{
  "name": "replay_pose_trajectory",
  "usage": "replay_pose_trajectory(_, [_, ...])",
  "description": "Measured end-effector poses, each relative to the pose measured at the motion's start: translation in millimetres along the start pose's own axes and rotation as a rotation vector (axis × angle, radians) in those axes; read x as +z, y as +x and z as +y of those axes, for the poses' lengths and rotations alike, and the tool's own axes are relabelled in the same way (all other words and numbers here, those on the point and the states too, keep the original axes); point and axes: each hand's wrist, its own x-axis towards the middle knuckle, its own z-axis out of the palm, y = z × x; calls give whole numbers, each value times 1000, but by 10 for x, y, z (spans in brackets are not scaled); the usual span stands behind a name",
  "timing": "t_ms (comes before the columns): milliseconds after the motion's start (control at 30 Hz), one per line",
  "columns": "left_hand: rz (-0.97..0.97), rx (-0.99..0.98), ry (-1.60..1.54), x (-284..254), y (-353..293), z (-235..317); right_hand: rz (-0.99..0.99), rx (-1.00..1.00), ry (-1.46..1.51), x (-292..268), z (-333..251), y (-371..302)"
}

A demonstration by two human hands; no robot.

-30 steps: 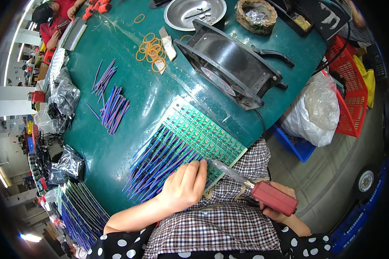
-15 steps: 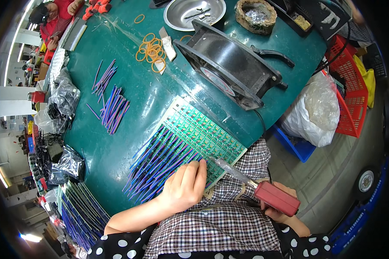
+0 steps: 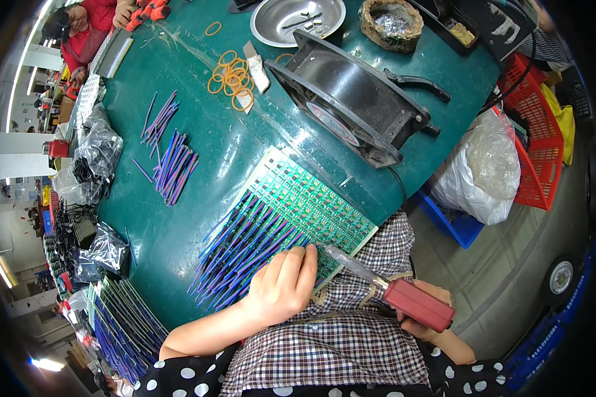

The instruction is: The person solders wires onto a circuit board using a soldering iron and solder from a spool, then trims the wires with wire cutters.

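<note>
A green circuit board panel (image 3: 324,205) lies at the table's near edge, with rows of blue and purple wires (image 3: 245,241) fixed along its left part. Over its lower part is my left hand (image 3: 285,281), fingers pinched together on a blue wire (image 3: 306,247) at the board. My right hand (image 3: 427,311) grips the red handle of a soldering gun (image 3: 417,304). The gun's long barrel points up and left, its tip close beside my left fingertips. Whether the tip touches the wire is too small to tell.
Loose wires (image 3: 176,169) lie on the green table beyond the panel. Rubber bands (image 3: 230,78), a black fan (image 3: 351,92), pliers (image 3: 420,85) and a metal bowl (image 3: 298,33) are farther back. Wired panels (image 3: 126,324) stand at lower left. A co-worker (image 3: 89,33) sits at far left.
The soldering gun and my right hand have shifted slightly left, bringing the tip nearer my left fingertips. My left hand stays put. The co-worker's hands have moved.
</note>
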Motion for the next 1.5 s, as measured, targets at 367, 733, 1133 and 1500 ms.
replay_pose_trajectory(367, [13,8,-2,4,5,33,-58,-37,24,-62,131,-183])
replay_pose_trajectory(733, [9,2,-1,17,-12,32,-48,-66,-38,-47,80,-78])
replay_pose_trajectory(1133, [-17,89,85,-11,36,26,-3,-118,-107,-65,-1,20])
replay_pose_trajectory(1500, [-57,85,135,-59,69,55,-64,-59,-59,-81,-11,6])
